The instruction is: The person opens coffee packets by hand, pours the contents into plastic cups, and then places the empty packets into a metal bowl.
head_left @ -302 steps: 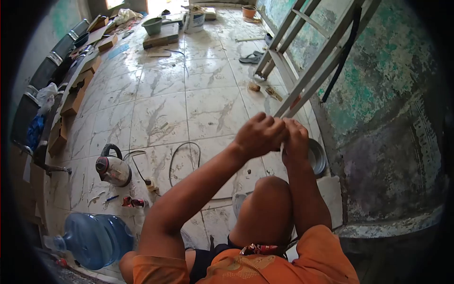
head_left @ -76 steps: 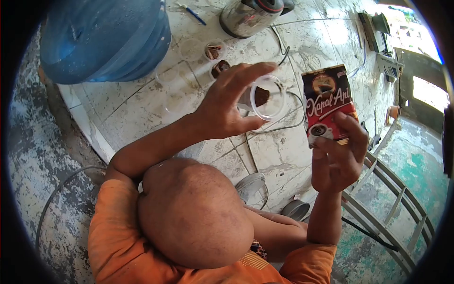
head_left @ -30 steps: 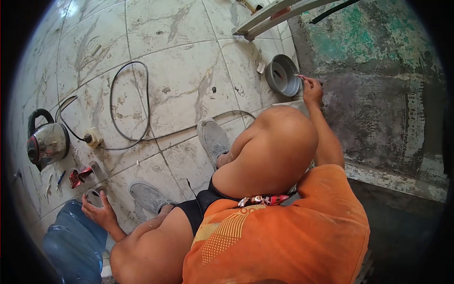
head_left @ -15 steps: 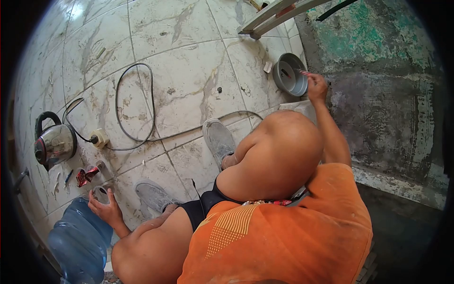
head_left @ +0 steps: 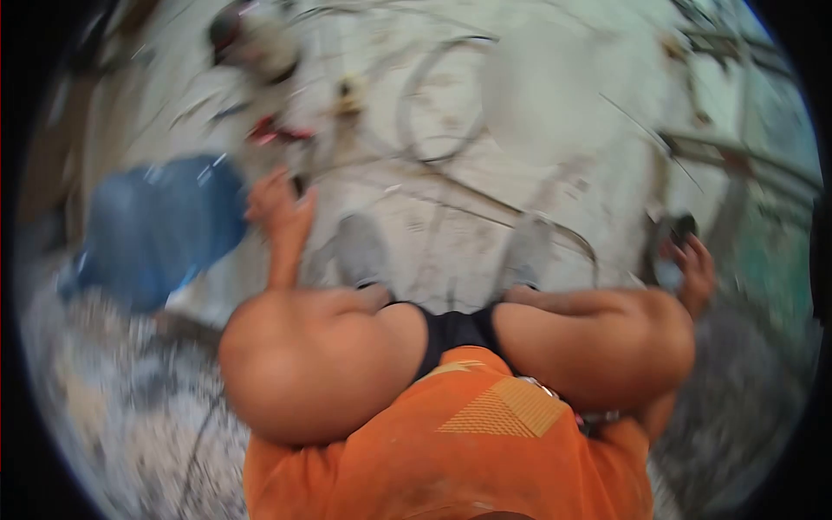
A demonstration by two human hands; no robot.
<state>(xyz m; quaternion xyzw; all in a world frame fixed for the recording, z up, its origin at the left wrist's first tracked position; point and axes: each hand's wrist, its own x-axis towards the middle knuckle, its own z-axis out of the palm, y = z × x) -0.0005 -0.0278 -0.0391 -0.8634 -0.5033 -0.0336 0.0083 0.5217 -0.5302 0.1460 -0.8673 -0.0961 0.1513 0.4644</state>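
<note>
Motion blurs the whole view. My left hand (head_left: 279,206) is low at the left, fingers and thumb curled around a small clear cup (head_left: 299,185) with something dark in it. A large blue water jug (head_left: 165,227) lies close beside that hand. Just beyond are crumpled red wrappers (head_left: 277,130). At the right, past my knee, my right hand (head_left: 696,270) is at a grey bowl (head_left: 666,270). A dark object (head_left: 683,227) shows near its fingertips; whether the hand holds anything is too smeared to tell.
An electric kettle (head_left: 260,43) stands at the far left, near a pale plug socket (head_left: 349,94) on a cable. The cable (head_left: 406,104) loops across the dirty tiled floor. A frame-like bar (head_left: 737,156) reaches in from the right.
My view has swung left, so everything sits further right. My left hand stays at the cup. My right hand, which held a red-striped thing over the bowl, is still beside the bowl.
</note>
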